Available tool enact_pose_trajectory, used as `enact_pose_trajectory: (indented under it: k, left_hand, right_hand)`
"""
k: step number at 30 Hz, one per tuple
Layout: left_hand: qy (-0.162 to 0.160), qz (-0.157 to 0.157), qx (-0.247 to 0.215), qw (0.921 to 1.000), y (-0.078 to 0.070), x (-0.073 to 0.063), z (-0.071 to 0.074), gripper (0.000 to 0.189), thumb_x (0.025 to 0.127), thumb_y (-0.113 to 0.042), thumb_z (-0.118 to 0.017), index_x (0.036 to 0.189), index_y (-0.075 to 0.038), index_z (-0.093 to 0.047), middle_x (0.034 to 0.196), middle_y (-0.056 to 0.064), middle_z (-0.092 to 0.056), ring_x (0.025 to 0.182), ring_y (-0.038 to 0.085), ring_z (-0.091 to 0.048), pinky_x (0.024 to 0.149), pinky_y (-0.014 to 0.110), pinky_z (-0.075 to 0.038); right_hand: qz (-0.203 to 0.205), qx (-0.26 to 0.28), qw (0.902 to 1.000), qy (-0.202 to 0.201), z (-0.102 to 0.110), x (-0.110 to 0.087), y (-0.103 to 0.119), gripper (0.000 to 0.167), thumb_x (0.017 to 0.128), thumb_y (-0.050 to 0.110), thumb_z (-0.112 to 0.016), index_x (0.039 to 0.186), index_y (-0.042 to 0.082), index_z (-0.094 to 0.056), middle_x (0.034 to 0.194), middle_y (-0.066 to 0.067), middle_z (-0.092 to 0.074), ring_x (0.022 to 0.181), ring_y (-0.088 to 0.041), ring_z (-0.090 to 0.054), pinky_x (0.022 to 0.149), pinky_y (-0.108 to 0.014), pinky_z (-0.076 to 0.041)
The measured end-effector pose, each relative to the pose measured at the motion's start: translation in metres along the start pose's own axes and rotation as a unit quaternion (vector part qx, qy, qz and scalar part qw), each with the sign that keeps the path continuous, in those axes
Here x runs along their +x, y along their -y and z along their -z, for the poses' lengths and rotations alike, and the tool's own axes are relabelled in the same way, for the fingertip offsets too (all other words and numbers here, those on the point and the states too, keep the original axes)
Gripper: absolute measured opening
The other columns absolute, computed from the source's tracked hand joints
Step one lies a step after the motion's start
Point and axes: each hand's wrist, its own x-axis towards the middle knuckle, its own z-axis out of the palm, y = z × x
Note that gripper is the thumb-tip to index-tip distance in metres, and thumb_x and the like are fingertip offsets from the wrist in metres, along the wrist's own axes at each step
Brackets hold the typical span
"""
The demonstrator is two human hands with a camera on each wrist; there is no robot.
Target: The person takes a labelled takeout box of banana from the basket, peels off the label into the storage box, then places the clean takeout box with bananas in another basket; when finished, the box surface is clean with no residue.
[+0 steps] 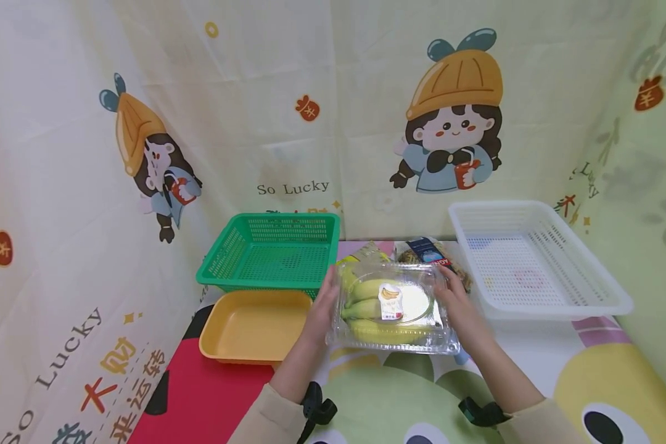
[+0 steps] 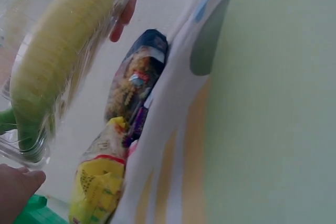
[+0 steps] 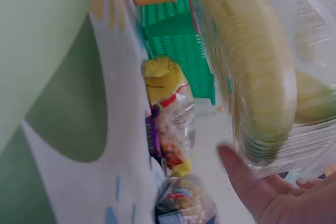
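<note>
Grip: both my hands are on the clear plastic box [image 1: 391, 336], my left hand [image 1: 323, 308] at its left side and my right hand [image 1: 459, 305] at its right, so it is held between them. In the right wrist view my thumb lies near the box's edge; some of my fingers are hidden by the box.

Position: the box is raised off the tablecloth [image 1: 366, 404], in front of me, its lid tilted toward the head camera. Contents: bananas [image 1: 362, 309], seen through the plastic, with a white label [image 1: 390, 302] on the lid.

Surroundings: a yellow packet [image 2: 100, 187] and a pasta bag [image 2: 135, 77] lie beyond the box, partly hidden by it in the head view. To the left, a green basket [image 1: 288, 262] stands behind an orange-yellow tray [image 1: 255, 327]; to the right, a white basket [image 1: 499, 265]
</note>
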Motion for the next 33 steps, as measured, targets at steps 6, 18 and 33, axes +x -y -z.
enact_pose_trajectory:
  k: [6,18,33]
  left_hand:
    - [0.003,0.004,-0.018,0.9998,0.011,-0.009,-0.005,0.071,0.104,-0.039,-0.037,0.160,-0.018,0.000,0.168,-0.002,-0.004,0.155,0.025,-0.007,0.123,0.055,-0.001]
    - [-0.033,0.063,-0.026,0.9971,0.036,-0.014,-0.005,0.068,0.103,-0.038,-0.040,0.161,-0.024,-0.008,0.167,-0.006,-0.011,0.154,0.026,-0.003,0.122,0.060,-0.003]
    - [-0.046,0.102,-0.037,0.9931,0.050,-0.016,-0.003,0.069,0.101,-0.043,-0.044,0.160,-0.031,-0.010,0.167,-0.008,-0.007,0.154,0.025,0.002,0.121,0.061,0.000]
  right_hand:
    - [0.027,0.018,0.9995,-0.003,-0.006,-0.002,-0.011,0.066,0.103,0.045,-0.041,0.159,0.036,-0.007,0.168,-0.002,-0.004,0.152,-0.043,-0.008,0.112,-0.074,-0.010]
    - [0.091,0.079,0.9926,-0.016,-0.019,0.005,-0.038,0.056,0.105,0.022,-0.040,0.158,0.020,-0.022,0.166,-0.009,-0.014,0.152,-0.037,-0.010,0.119,-0.064,-0.011]
    - [0.080,0.100,0.9918,-0.001,-0.024,0.013,-0.051,0.055,0.106,0.021,-0.038,0.158,0.014,-0.023,0.167,-0.011,-0.010,0.152,-0.041,-0.005,0.120,-0.063,-0.008]
